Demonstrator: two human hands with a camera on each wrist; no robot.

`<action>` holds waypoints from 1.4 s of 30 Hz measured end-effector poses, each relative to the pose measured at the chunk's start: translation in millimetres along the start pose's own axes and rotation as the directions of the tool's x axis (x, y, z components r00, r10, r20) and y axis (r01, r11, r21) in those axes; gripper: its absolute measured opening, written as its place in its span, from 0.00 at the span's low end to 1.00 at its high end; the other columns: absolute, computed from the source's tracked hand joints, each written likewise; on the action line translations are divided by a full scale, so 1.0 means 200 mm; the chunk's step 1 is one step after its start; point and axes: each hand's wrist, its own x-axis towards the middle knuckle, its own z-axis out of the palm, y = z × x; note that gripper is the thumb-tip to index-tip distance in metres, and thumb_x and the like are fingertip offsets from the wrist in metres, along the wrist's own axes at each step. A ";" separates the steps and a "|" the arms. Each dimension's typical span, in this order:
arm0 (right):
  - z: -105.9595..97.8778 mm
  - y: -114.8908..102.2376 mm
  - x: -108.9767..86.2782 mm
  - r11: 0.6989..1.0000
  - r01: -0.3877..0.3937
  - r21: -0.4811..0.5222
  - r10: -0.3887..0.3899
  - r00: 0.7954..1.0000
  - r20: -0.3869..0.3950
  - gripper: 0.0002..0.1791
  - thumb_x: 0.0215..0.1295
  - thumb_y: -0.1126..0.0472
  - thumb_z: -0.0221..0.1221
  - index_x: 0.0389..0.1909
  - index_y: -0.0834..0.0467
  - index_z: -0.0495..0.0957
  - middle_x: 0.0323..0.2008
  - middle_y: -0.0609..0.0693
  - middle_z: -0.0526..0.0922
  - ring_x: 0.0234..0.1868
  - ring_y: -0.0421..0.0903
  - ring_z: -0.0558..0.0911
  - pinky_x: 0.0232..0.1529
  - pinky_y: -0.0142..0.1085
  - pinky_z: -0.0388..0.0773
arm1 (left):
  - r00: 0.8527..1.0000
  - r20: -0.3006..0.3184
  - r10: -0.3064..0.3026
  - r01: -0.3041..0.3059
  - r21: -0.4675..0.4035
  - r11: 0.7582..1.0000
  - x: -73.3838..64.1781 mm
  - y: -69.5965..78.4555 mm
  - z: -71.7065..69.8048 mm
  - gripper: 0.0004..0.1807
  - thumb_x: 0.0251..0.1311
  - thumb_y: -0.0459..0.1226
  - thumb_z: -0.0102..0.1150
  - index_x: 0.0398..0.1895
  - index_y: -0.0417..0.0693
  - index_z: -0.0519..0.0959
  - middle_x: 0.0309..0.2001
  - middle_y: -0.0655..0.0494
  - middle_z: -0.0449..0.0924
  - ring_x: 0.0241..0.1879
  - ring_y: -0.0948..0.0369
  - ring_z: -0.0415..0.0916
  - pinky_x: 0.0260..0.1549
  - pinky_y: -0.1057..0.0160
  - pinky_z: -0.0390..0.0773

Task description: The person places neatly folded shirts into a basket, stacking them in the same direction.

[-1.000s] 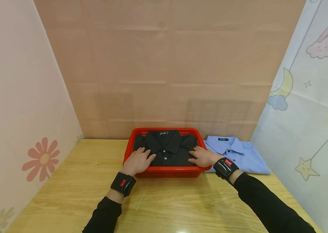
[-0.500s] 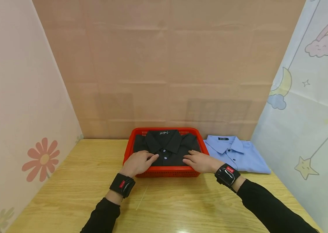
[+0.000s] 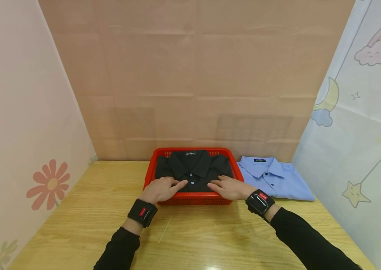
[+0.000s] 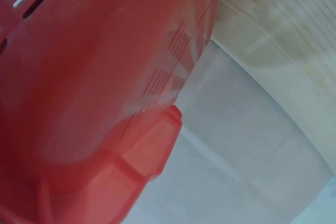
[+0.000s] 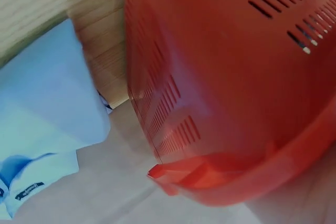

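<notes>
A folded black collared shirt lies in a red plastic basket, its collar toward the back wall. My left hand reaches over the front left part of the rim, its fingers on the shirt's lower left and the thumb pointing inward. Over the front right part, my right hand lies the same way, with its thumb toward the buttons. Both hands look relaxed, palms down; their fingertips are partly hidden. The wrist views show the slotted basket wall from outside.
A folded light blue shirt lies on the wooden table just right of the basket. Behind stands a brown paper-covered wall. Patterned white panels close off both sides.
Both hands have slid inward toward the middle of the black shirt, the right one farther, and slightly nearer the front rim. Basket and shirts stay in place.
</notes>
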 end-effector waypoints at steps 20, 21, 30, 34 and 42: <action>0.01 0.07 -0.08 0.983 0.179 0.045 -0.156 0.936 -0.315 0.28 0.77 0.46 0.44 0.65 0.59 0.73 0.68 0.63 0.69 0.73 0.63 0.61 0.71 0.58 0.56 | 0.992 -0.105 0.064 -0.061 0.032 0.998 0.00 0.00 0.01 0.40 0.67 0.68 0.35 0.63 0.51 0.77 0.65 0.47 0.73 0.63 0.49 0.72 0.61 0.44 0.71; 0.00 0.08 -0.10 0.981 0.182 0.064 -0.151 0.932 -0.328 0.28 0.78 0.45 0.43 0.66 0.60 0.72 0.69 0.63 0.68 0.73 0.63 0.60 0.71 0.59 0.56 | 0.992 -0.111 0.068 -0.064 0.035 0.997 0.00 0.00 0.01 0.40 0.67 0.68 0.35 0.63 0.51 0.77 0.65 0.47 0.73 0.63 0.48 0.71 0.61 0.44 0.71; 0.01 0.12 -0.18 0.976 0.162 0.148 -0.096 0.921 -0.378 0.30 0.77 0.43 0.43 0.68 0.58 0.70 0.71 0.61 0.64 0.75 0.61 0.58 0.70 0.60 0.56 | 0.988 -0.143 0.065 -0.060 0.040 0.997 -0.01 0.00 0.00 0.38 0.67 0.67 0.39 0.62 0.50 0.78 0.62 0.47 0.76 0.61 0.49 0.73 0.59 0.44 0.73; 0.02 0.14 -0.21 0.973 0.159 0.167 -0.080 0.912 -0.402 0.29 0.77 0.44 0.43 0.68 0.58 0.69 0.72 0.63 0.63 0.74 0.63 0.59 0.69 0.62 0.57 | 0.982 -0.176 0.063 -0.058 0.036 0.998 -0.02 0.00 0.00 0.38 0.65 0.68 0.41 0.62 0.50 0.78 0.59 0.49 0.79 0.59 0.50 0.75 0.58 0.46 0.74; 0.05 0.17 -0.23 0.973 0.151 0.172 -0.067 0.908 -0.413 0.28 0.76 0.46 0.48 0.69 0.58 0.69 0.72 0.62 0.62 0.73 0.63 0.59 0.68 0.62 0.57 | 0.978 -0.198 0.066 -0.062 0.028 0.998 -0.02 0.01 0.01 0.37 0.65 0.67 0.44 0.61 0.50 0.78 0.57 0.50 0.80 0.57 0.51 0.77 0.57 0.48 0.75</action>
